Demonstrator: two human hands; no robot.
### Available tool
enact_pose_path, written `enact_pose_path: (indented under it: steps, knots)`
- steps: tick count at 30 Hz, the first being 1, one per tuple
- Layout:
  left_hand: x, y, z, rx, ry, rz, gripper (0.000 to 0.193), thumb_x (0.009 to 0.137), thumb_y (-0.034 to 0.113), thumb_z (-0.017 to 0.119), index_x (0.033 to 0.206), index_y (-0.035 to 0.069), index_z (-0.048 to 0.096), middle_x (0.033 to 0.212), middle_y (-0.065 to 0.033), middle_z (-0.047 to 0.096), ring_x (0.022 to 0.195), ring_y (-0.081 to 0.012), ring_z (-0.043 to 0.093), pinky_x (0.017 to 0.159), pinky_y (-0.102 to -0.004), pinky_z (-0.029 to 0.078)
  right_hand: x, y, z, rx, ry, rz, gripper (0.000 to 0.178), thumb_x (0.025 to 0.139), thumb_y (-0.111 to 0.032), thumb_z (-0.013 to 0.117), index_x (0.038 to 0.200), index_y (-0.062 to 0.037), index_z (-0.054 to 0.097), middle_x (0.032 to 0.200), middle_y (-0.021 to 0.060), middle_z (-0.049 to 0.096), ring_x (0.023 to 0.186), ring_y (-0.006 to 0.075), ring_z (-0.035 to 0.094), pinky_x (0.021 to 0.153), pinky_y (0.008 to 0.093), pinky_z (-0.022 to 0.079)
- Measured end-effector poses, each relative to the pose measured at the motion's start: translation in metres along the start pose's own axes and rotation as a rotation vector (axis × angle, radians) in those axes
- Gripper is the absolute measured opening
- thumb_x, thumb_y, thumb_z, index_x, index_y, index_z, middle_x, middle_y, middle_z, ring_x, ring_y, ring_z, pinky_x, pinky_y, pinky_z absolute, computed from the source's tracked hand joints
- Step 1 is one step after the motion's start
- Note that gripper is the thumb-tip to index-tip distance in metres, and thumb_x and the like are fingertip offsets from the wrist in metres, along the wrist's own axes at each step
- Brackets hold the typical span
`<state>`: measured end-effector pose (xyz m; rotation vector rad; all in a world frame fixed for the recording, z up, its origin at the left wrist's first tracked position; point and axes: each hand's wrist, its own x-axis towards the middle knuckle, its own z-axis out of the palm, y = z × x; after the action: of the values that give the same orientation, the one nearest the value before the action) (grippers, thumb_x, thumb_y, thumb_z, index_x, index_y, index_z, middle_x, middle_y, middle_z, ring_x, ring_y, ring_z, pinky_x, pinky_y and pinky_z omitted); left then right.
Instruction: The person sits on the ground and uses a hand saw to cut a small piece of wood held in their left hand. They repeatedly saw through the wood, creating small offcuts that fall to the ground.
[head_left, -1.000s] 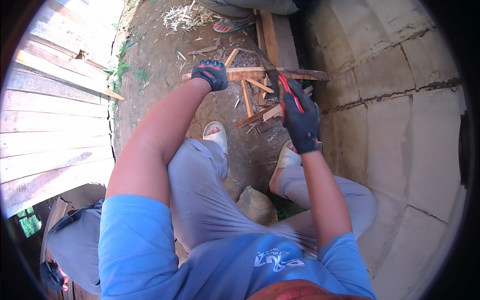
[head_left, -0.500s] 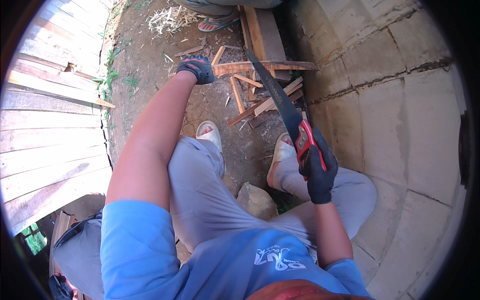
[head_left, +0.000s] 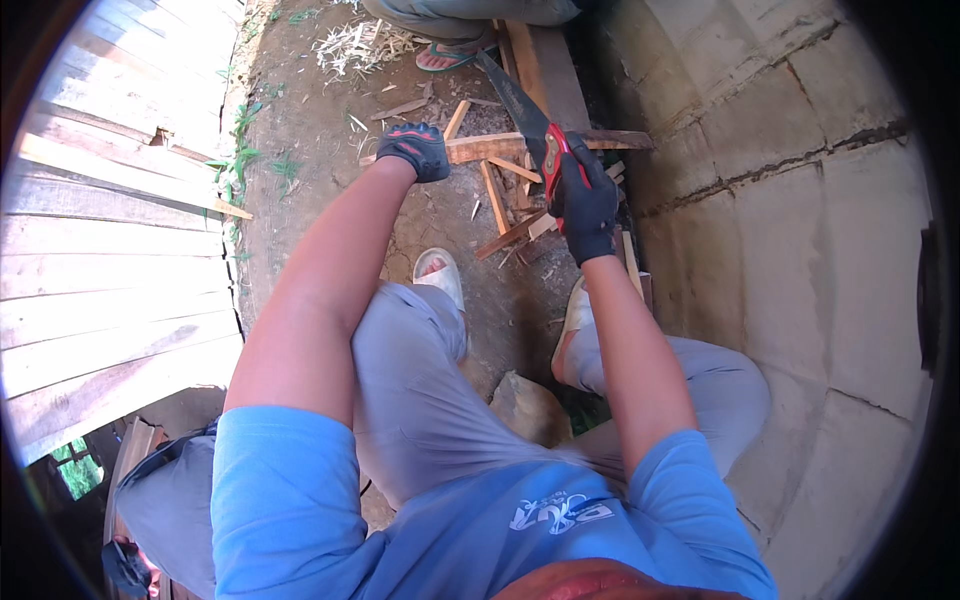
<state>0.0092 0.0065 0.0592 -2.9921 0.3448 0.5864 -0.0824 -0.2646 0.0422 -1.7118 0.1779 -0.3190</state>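
Observation:
My gloved left hand is closed around a narrow wooden strip, close to the strip's left end. The strip runs crosswise toward the wall and rests over a thick beam. In my gloved right hand is a handsaw with a red handle and a dark blade. The blade points forward and to the left, crossing the strip at its middle. Whether the teeth touch the wood cannot be made out. Cut wood pieces lie on the ground below the strip.
A thick wooden beam extends away beside the block wall on the right. Another person's sandalled foot is at its far end, near a pile of shavings. Pale planks stand left; a rock lies between my legs.
My right hand has moved forward and left with the saw, bringing the handle near the strip. The left hand keeps its grip on the strip; the whole view has shifted slightly.

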Motion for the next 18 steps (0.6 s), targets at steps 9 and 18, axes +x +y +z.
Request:
enact_pose_path:
  steps: [9,18]
  knots:
    - [0.0,-0.006,0.005,-0.007,0.008,0.01,0.046,0.083,0.039,0.067,0.112,0.005,0.076,0.116,-0.0222,0.076,0.109,-0.0365,0.074,0.094,-0.0481,0.059,-0.144,-0.101,-0.143,-0.316,-0.139,0.018,0.039,0.103,-0.013,0.062,0.141,-0.0029,0.067,0.131,0.0166,0.074,0.118,0.0228,0.071,0.101,0.0364,0.053]
    - [-0.006,-0.008,0.008,0.033,0.024,0.004,0.045,0.084,0.039,0.067,0.112,0.006,0.077,0.116,-0.0203,0.076,0.108,-0.0363,0.074,0.092,-0.0478,0.06,-0.041,-0.052,-0.036,-0.364,-0.18,-0.224,0.036,0.102,-0.02,0.064,0.135,-0.0073,0.071,0.129,0.0172,0.075,0.119,0.0318,0.072,0.103,0.0385,0.053]
